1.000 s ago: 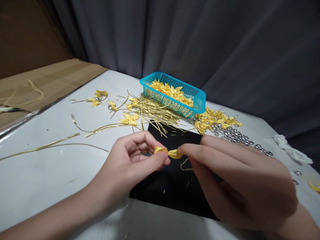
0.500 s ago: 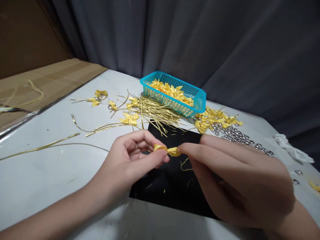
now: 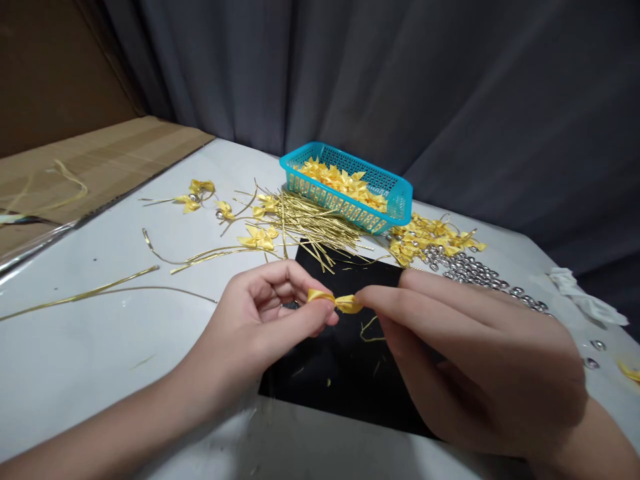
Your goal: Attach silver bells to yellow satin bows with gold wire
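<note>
A small yellow ribbon bow (image 3: 347, 305) is stretched between my two hands, above a black mat (image 3: 345, 380). My left hand (image 3: 280, 310) pinches its left loop between thumb and fingertips. On the other side, my right hand (image 3: 465, 347) grips the right loop with its fingertips; the thumb is mostly hidden behind the hand. A loose yellow thread (image 3: 371, 331) lies on the mat below the bow. Just beyond my hands are gold twist ties (image 3: 315, 223) in a pile.
Behind the pile stands a blue basket (image 3: 406, 200) of yellow bows. More yellow bows (image 3: 415, 240) and silver beads (image 3: 475, 273) are heaped at the right. Loose gold ties (image 3: 90, 291) and a few bows (image 3: 260, 237) lie left. A crumpled white scrap (image 3: 590, 300) sits at the right edge.
</note>
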`<state>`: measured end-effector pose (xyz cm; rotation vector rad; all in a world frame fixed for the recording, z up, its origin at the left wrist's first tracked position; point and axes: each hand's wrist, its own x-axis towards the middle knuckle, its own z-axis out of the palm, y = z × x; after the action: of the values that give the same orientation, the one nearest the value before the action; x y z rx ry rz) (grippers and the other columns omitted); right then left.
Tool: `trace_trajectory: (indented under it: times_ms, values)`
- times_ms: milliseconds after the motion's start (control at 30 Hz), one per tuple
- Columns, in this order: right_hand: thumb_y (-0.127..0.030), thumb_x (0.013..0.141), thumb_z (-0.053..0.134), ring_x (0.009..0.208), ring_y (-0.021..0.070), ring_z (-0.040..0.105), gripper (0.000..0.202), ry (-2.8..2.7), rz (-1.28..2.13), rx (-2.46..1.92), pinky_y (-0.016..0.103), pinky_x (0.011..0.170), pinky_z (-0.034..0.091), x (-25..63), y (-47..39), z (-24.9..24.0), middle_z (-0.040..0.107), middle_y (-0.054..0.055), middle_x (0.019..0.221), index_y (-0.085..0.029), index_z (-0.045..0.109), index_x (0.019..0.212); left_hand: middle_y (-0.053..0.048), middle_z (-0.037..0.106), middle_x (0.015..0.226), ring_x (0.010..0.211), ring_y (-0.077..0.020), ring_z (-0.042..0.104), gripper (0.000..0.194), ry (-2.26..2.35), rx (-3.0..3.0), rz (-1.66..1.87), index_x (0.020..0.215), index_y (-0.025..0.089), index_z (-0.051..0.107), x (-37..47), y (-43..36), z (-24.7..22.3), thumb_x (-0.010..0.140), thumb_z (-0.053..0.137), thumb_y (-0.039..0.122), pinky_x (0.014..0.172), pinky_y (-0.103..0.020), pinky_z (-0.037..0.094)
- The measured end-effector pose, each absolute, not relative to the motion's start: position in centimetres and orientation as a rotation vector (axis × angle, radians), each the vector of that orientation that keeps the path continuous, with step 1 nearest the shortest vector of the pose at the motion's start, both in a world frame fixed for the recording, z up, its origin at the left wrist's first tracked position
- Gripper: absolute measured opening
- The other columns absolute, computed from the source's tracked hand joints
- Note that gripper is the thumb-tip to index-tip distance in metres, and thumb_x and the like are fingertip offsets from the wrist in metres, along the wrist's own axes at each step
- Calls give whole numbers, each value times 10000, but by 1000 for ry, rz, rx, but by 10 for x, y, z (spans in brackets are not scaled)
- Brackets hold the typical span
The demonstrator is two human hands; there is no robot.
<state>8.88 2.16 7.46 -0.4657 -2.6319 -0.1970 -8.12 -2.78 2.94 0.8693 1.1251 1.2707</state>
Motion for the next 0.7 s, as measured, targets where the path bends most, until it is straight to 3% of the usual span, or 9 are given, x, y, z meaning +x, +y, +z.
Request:
trace_trajectory:
  times_ms: [700]
  values:
    - [-24,792,392,478,57,357,178,-2653,-214,-462,177,462,262,90,22,75,423,-32,596,-163,416,683,36,642,565,524,-63,572,116,1151,908,1291,648,184,622,-83,-27,30,717,703,229,509,-116,428]
